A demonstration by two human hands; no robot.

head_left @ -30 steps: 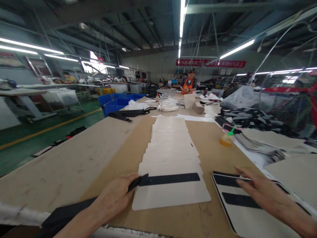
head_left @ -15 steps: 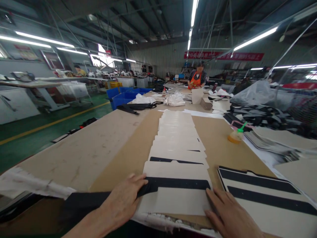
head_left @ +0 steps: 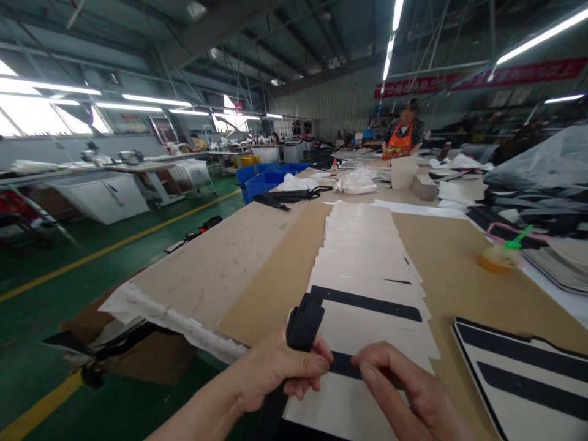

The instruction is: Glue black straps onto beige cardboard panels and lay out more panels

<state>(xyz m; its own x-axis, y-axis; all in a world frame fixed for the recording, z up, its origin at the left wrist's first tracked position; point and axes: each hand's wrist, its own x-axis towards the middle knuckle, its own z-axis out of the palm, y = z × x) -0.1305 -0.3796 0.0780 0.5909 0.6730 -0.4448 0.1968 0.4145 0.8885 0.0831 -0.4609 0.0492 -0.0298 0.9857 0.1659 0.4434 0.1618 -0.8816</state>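
Observation:
My left hand [head_left: 294, 367] is closed around a folded bundle of black fabric strips [head_left: 305, 321], which stands up above the fist; more black material hangs below the wrist. Opposite it, my right hand [head_left: 404, 386] has thumb and forefinger pinched at a black strip [head_left: 344, 365] stretching between the two hands. Both hands are over the near end of a long overlapping row of off-white boards [head_left: 362, 251]. One board there carries a black strip [head_left: 367, 302] across it.
Right of the row lies a stack of boards with black bands [head_left: 528, 361]. Beyond it stands a bottle with a green nozzle [head_left: 500, 254]. Blue bins [head_left: 271, 180] are by the table's far left side. A person in an orange apron [head_left: 399, 141] is at the far end.
Both hands have lifted off the front board and come closer together. The left hand now raises the black strip bundle. The view has turned left.

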